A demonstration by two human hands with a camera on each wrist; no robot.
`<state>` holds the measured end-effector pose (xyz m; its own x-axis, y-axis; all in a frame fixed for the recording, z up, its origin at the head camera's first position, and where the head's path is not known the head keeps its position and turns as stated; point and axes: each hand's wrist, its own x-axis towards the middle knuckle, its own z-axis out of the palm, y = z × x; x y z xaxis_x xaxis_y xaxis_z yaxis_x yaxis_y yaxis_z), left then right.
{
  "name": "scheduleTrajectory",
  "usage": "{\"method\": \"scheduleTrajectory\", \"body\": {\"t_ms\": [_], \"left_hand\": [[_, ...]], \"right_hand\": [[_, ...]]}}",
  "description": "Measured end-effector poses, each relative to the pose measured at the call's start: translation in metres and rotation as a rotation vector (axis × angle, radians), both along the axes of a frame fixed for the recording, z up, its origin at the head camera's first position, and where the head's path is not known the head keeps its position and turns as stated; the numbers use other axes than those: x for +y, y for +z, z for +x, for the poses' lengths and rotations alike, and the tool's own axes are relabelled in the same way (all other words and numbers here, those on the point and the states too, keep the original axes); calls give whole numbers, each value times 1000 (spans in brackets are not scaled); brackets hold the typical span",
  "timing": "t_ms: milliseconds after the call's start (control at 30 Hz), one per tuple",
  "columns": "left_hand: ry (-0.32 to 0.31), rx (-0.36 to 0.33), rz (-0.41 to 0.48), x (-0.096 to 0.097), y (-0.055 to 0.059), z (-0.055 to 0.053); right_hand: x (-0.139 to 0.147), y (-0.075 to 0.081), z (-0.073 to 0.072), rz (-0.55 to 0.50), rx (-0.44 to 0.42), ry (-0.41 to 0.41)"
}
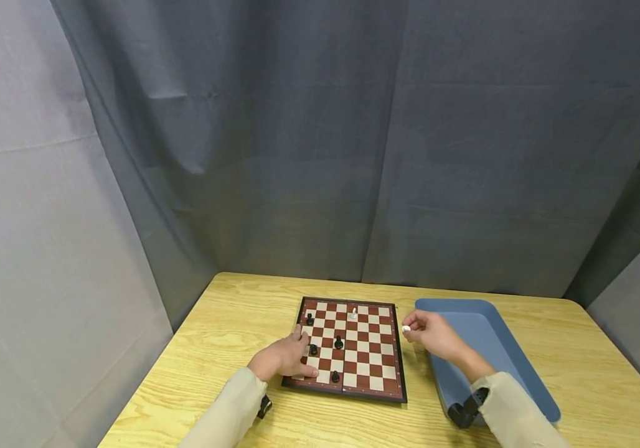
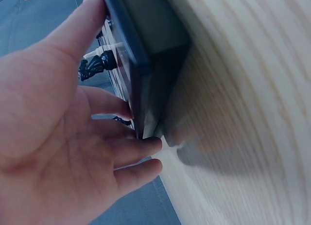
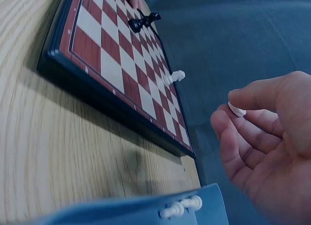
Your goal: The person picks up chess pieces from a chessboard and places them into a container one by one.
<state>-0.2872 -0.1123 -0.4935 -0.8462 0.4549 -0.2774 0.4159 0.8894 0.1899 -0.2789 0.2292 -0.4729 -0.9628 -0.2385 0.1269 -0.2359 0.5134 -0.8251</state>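
A red-and-cream chessboard (image 1: 370,348) lies on the table with several black chess pieces (image 1: 338,343) standing on its left half. One white chess piece (image 1: 353,313) stands near its far edge. My left hand (image 1: 285,356) rests on the board's left side with fingers spread, the thumb toward the near edge; in the left wrist view some fingertips (image 2: 148,146) touch the dark rim. Right of the board, my right hand (image 1: 434,336) is raised and pinches a small white chess piece (image 3: 236,110) between thumb and fingers. Mostly its pale base shows, so its kind is hidden.
A blue tray (image 1: 527,367) stands right of the board, under my right forearm. White chess pieces (image 3: 181,206) lie inside it in the right wrist view. A grey curtain (image 1: 309,155) hangs behind the wooden table (image 1: 230,323).
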Motion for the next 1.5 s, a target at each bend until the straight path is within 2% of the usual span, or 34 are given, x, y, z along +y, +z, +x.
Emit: {"method": "scheduleTrajectory", "body": {"t_ms": [600, 1000, 1500], "left_hand": [[-1, 10, -20, 3, 2, 0], [-19, 26, -43, 2, 1, 1], [6, 12, -33, 2, 3, 2]], "right_hand": [[39, 3, 1, -28, -88, -82], [66, -1, 0, 51, -74, -129], [92, -14, -8, 110, -106, -178]]}}
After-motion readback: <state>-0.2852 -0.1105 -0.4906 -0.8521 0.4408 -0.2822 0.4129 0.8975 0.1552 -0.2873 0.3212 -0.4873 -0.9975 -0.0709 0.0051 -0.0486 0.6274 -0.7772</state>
